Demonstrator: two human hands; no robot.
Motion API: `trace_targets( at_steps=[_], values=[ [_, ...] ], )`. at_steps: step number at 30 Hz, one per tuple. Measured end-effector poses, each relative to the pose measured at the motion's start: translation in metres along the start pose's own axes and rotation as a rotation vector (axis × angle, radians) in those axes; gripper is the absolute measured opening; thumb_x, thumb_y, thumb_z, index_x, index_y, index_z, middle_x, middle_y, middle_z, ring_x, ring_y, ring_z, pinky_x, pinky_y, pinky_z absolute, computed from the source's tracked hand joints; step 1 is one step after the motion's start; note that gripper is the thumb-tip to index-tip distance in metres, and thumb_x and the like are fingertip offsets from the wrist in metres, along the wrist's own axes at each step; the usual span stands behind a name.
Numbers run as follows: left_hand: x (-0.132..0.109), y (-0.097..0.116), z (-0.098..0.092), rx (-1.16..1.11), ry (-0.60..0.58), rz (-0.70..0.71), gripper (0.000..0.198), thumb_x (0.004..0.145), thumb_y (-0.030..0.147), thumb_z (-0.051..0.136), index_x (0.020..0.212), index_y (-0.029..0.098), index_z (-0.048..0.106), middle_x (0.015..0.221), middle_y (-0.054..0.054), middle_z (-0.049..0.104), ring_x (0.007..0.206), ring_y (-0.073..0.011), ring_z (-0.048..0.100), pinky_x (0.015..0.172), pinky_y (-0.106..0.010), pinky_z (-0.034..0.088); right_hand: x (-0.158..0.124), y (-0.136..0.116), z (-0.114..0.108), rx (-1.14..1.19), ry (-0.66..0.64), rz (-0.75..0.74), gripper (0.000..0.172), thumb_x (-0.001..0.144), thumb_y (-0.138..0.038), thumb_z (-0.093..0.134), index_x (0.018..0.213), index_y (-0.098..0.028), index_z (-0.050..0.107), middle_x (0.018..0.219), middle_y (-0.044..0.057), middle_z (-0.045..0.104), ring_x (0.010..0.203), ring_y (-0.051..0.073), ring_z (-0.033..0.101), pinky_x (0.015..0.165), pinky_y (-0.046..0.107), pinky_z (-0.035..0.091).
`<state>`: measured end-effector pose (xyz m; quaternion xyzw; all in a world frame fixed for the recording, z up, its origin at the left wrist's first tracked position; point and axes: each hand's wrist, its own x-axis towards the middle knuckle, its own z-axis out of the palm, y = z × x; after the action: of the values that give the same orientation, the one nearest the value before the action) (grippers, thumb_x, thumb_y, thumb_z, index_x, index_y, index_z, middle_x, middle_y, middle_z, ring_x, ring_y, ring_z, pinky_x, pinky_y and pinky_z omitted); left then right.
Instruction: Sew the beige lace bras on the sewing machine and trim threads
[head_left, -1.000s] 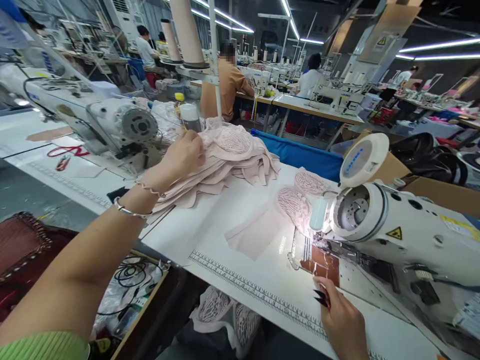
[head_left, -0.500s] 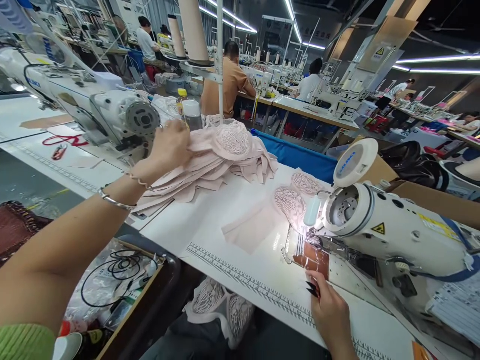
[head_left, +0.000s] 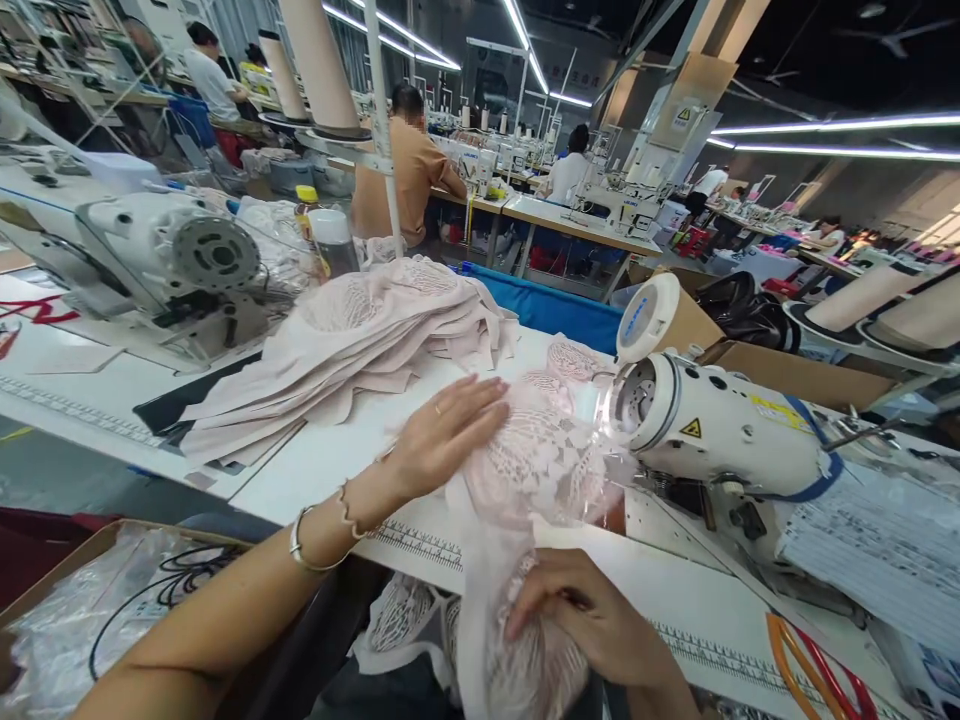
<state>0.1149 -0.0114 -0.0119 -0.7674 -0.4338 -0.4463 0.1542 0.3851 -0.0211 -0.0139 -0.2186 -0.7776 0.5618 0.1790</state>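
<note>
A pale pink lace bra (head_left: 525, 460) lies partly on the white table by the sewing machine's needle area and hangs over the front edge. My left hand (head_left: 450, 435) rests on its left side, fingers stretched out and nearly flat. At the table's front edge, my right hand (head_left: 592, 615) has its fingers bent and closed on the bra's hanging part. A small dark spot shows within that hand, too little to name. The sewing machine (head_left: 720, 420) stands right of the bra, its lamp lit. Another lace bra (head_left: 401, 625) lies lower down, over my lap.
A stack of pale pink bra pieces (head_left: 360, 340) covers the table's left part. Behind it are a bottle with a yellow cap (head_left: 306, 205) and a second sewing machine (head_left: 172, 260). Orange-handled scissors (head_left: 795, 660) lie at right. A co-worker (head_left: 397, 175) sits beyond.
My left hand has left the stack and moved right with a lace bra, laying it by the machine. My right hand, which held black-tipped snips, now grips the bra. The view has turned right.
</note>
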Motion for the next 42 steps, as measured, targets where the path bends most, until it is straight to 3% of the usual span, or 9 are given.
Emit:
trace_targets(
  at_steps=[5, 7, 10, 13, 16, 26, 34, 38, 42],
  values=[
    [-0.038, 0.016, 0.027, 0.125, -0.275, -0.424, 0.026, 0.1, 0.024, 0.051, 0.098, 0.01, 0.073, 0.105, -0.021, 0.068, 0.101, -0.0338, 0.059, 0.087, -0.052, 0.051, -0.007, 0.018, 0.009, -0.166, 0.203, 0.303, 0.028, 0.101, -0.038, 0.048, 0.091, -0.021, 0.068, 0.099, 0.006, 0.067, 0.092, 0.021, 0.064, 0.086, 0.032, 0.047],
    [-0.06, 0.042, 0.031, -0.245, -0.483, -0.534, 0.04, 0.1, 0.036, 0.053, 0.07, 0.015, 0.069, 0.086, -0.013, 0.066, 0.088, -0.0283, 0.057, 0.082, -0.044, 0.05, -0.009, 0.03, 0.013, -0.116, 0.286, 0.291, 0.037, 0.102, -0.047, 0.045, 0.086, -0.02, 0.064, 0.092, 0.006, 0.065, 0.088, 0.02, 0.062, 0.084, 0.032, 0.047],
    [-0.077, 0.083, 0.035, -0.961, -0.645, -0.852, 0.041, 0.094, 0.053, 0.061, 0.078, 0.016, 0.07, 0.081, -0.007, 0.065, 0.08, -0.022, 0.056, 0.077, -0.033, 0.048, -0.005, 0.048, 0.026, 0.0, 0.46, 0.247, 0.054, 0.099, -0.065, 0.04, 0.074, -0.02, 0.058, 0.075, 0.003, 0.059, 0.074, 0.018, 0.057, 0.074, 0.03, 0.045],
    [-0.078, 0.106, 0.037, -1.315, -0.516, -1.241, 0.047, 0.086, 0.061, 0.067, 0.085, 0.014, 0.071, 0.082, -0.005, 0.064, 0.081, -0.0207, 0.056, 0.076, -0.029, 0.046, 0.003, 0.061, 0.042, 0.028, 0.794, 0.27, 0.058, 0.089, -0.077, 0.049, 0.068, -0.023, 0.046, 0.065, -0.002, 0.047, 0.065, 0.016, 0.048, 0.065, 0.028, 0.042],
    [-0.074, 0.108, 0.04, -1.342, -0.386, -1.302, 0.047, 0.08, 0.062, 0.073, 0.081, 0.015, 0.07, 0.083, -0.004, 0.063, 0.085, -0.0211, 0.055, 0.082, -0.03, 0.046, 0.01, 0.07, 0.052, 0.03, 1.006, 0.312, 0.059, 0.083, -0.081, 0.052, 0.073, -0.024, 0.042, 0.067, -0.004, 0.042, 0.065, 0.016, 0.044, 0.062, 0.027, 0.041],
    [-0.065, 0.088, 0.049, -0.767, -0.815, -1.048, 0.056, 0.085, 0.077, 0.036, 0.064, 0.024, 0.037, 0.062, 0.004, 0.033, 0.059, -0.0159, 0.034, 0.06, -0.031, 0.033, 0.008, 0.071, 0.039, -0.063, 0.51, 0.283, 0.054, 0.095, -0.067, 0.041, 0.065, -0.023, 0.036, 0.059, -0.004, 0.038, 0.059, 0.013, 0.035, 0.057, 0.028, 0.028],
    [-0.069, 0.09, 0.052, -0.624, -0.863, -1.003, 0.057, 0.082, 0.077, 0.035, 0.059, 0.026, 0.03, 0.057, 0.003, 0.037, 0.058, -0.0158, 0.036, 0.056, -0.03, 0.031, 0.014, 0.062, 0.016, -0.047, 0.129, 0.244, 0.041, 0.098, -0.035, 0.05, 0.063, -0.022, 0.036, 0.057, -0.006, 0.037, 0.056, 0.01, 0.033, 0.054, 0.024, 0.029],
    [-0.081, 0.109, 0.052, -0.559, -0.665, -1.183, 0.058, 0.084, 0.077, 0.039, 0.059, 0.025, 0.04, 0.056, -0.001, 0.05, 0.061, -0.0202, 0.05, 0.061, -0.032, 0.043, 0.019, 0.069, 0.025, -0.312, 0.33, 0.227, 0.022, 0.091, -0.017, 0.054, 0.07, -0.021, 0.048, 0.066, -0.002, 0.055, 0.063, 0.013, 0.05, 0.062, 0.024, 0.039],
    [-0.089, 0.129, 0.05, -0.812, -0.481, -1.393, 0.053, 0.082, 0.072, 0.058, 0.08, 0.02, 0.064, 0.081, -0.009, 0.073, 0.097, -0.0328, 0.066, 0.084, -0.039, 0.055, 0.021, 0.075, 0.035, -0.522, 0.564, 0.131, 0.012, 0.089, -0.016, 0.05, 0.08, -0.02, 0.056, 0.081, 0.005, 0.066, 0.076, 0.018, 0.06, 0.073, 0.028, 0.046]
  ],
)
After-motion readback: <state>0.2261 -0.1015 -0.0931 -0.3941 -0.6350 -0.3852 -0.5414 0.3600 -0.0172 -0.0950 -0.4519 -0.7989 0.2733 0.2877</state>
